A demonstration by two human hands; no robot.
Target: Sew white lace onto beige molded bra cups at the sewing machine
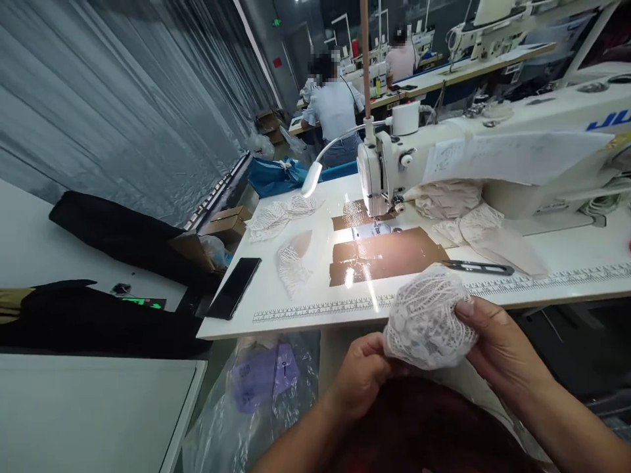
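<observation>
A white lace bra cup (428,318) is held up in front of the table's near edge, its domed lace side facing me. My left hand (362,371) pinches its lower left edge. On its right side my right hand (493,335) grips the rim, thumb on top of the lace. Behind it, thread snips (478,267) lie on the table by the brown tape (384,256) around the sewing machine's needle area (377,226). Another lace cup piece (294,263) rests flat to the left, with more lace cups (280,217) farther back.
A black phone (233,288) lies at the table's left corner, near a printed ruler strip (315,309). Beige fabric pieces (448,197) are heaped under the machine arm. A lit lamp (312,179) bends over the table. Below hangs a clear plastic bag (256,394). Two people sit farther back.
</observation>
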